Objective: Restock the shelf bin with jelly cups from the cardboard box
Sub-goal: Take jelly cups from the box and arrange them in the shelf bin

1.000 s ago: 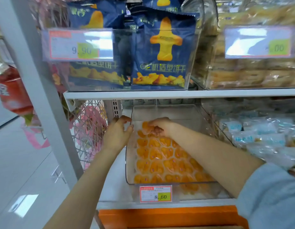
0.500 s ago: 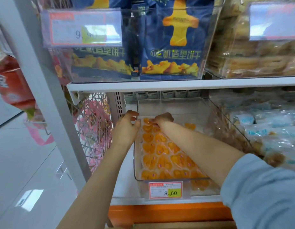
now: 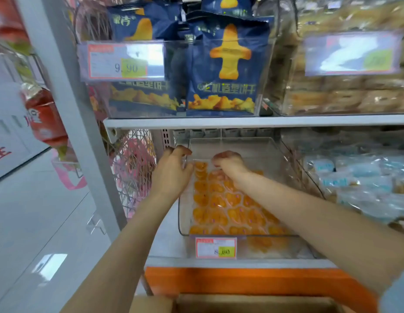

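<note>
Left grip [image 3: 171, 175]: clenched on the left wall of the shelf bin [image 3: 232, 140], near its back corner; the fingers curl over the rim and the thumb lies against the wall.
Right grip [image 3: 228, 163]: inside the bin at the back left, knuckles up, fingers curled down onto the jelly cups [image 3: 219, 204]; the fingertips are hidden, so it cannot be told whether a cup is grasped.
Jelly cups: orange, packed side by side on the bin floor from the front wall back to the right grip; the back right of the floor is bare.
Shelf bin: clear plastic, standing on the lower shelf [image 3: 167, 240], left side.
Bin price tag [image 3: 215, 247]: fixed to the bin's front wall, reads 8.60.
Cardboard box [image 3: 253, 303]: at the bottom edge of the view, below the orange base panel [image 3: 241, 281]; only its top edge shows.
Neighbouring stock [image 3: 354, 181]: pale blue and white wrapped packs, just right of the bin.
Upper shelf [image 3: 241, 122]: carries a clear bin of blue snack bags [image 3: 228, 64] with a price tag [image 3: 124, 62] reading 9.90.
Upright post [image 3: 67, 109]: grey, left of the shelves, with a wire rack [image 3: 133, 168] beside it.
Image quality: blurred throughout.
</note>
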A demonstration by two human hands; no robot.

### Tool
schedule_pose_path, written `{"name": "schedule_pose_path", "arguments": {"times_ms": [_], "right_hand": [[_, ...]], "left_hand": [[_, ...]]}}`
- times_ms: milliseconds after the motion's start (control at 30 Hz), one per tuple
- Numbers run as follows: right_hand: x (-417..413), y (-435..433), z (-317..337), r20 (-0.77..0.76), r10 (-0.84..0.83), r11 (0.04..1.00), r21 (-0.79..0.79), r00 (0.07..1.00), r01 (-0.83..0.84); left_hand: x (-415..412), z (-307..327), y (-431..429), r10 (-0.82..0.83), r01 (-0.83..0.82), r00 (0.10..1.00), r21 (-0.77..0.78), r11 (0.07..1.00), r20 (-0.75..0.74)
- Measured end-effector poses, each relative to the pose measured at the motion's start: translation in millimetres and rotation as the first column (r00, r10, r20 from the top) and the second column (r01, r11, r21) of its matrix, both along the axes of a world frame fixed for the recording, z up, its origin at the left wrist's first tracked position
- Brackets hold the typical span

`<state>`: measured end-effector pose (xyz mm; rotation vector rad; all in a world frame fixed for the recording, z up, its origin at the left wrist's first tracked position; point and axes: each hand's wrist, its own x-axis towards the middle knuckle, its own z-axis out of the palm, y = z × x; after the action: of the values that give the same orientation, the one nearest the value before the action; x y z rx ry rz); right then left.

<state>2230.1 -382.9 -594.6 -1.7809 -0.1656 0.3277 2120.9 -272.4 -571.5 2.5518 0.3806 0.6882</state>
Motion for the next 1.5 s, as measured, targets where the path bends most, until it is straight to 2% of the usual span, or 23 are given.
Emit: {"name": "schedule_pose_path", "arguments": {"times_ms": [67, 167, 233, 300, 400, 467, 600, 667, 733, 800, 900, 1033, 1267, 1367, 1433, 1500], "right_hand": [[-39, -33, 14, 0.058, 0.137, 0.99, 0.021, 0.989, -0.138], [-89, -94, 22, 0.242, 0.332, 0.943, -0.112, 0.912, -0.314], [-116, -139, 15, 0.377, 0.44, 0.895, -0.263, 0.815, -0.361], [-136, -173, -5, 0.407, 0.57, 0.809, -0.428, 0.714, -0.402], [-145, -194, -62, 0.23, 0.782, 0.543, -0.708, 0.58, -0.451], [-145, -196, -111, 0.02, 0.853, 0.343, -0.775, 0.522, -0.531], [-157, -199, -205, -0.326, 0.81, 0.099, -0.743, 0.487, -0.662], [-167, -205, -247, -0.443, 0.775, -0.024, -0.733, 0.451, -0.68], [-179, -214, -284, -0.501, 0.762, -0.124, -0.735, 0.41, -0.667], [-188, -223, -318, -0.534, 0.758, -0.195, -0.734, 0.375, -0.65], [-196, -227, -345, -0.531, 0.733, -0.194, -0.763, 0.426, -0.617], [-200, -220, -356, -0.545, 0.67, -0.106, -0.742, 0.504, -0.662], [-205, -223, -357, -0.494, 0.694, -0.064, -0.767, 0.524, -0.638], [-213, -222, -361, -0.49, 0.671, -0.082, -0.795, 0.556, -0.601], [-217, -222, -359, -0.487, 0.657, -0.051, -0.79, 0.575, -0.611], [-216, -224, -359, -0.456, 0.662, 0.01, -0.788, 0.595, -0.616]], "left_hand": [[-20, 8, -23, -0.077, 0.077, 0.997, 0.024, 0.997, 0.01], [-71, 5, -55, -0.247, 0.247, 0.969, 0.049, 0.968, -0.008], [-108, -12, -70, -0.355, 0.357, 0.93, 0.006, 0.934, -0.1], [-133, -40, -82, -0.417, 0.416, 0.868, -0.064, 0.907, -0.27], [-134, -96, -103, -0.411, 0.529, 0.658, 0.0, 0.848, -0.631], [-123, -142, -116, -0.364, 0.572, 0.49, -0.023, 0.82, -0.792], [-119, -235, -119, -0.358, 0.441, 0.241, -0.227, 0.868, -0.902], [-139, -271, -123, -0.304, 0.419, 0.126, -0.227, 0.879, -0.944], [-167, -299, -130, -0.222, 0.505, 0.027, -0.179, 0.845, -0.975], [-190, -318, -137, -0.174, 0.601, -0.033, -0.158, 0.784, -0.984], [-199, -338, -134, -0.159, 0.615, 0.004, -0.123, 0.779, -0.987], [-196, -349, -131, -0.187, 0.566, 0.086, -0.106, 0.818, -0.979], [-187, -336, -135, -0.195, 0.665, 0.017, -0.135, 0.735, -0.981], [-188, -327, -145, -0.123, 0.736, -0.074, -0.138, 0.663, -0.99], [-192, -329, -152, -0.085, 0.762, -0.075, -0.112, 0.638, -0.994], [-196, -329, -151, -0.091, 0.772, -0.032, -0.082, 0.631, -0.995]]}}
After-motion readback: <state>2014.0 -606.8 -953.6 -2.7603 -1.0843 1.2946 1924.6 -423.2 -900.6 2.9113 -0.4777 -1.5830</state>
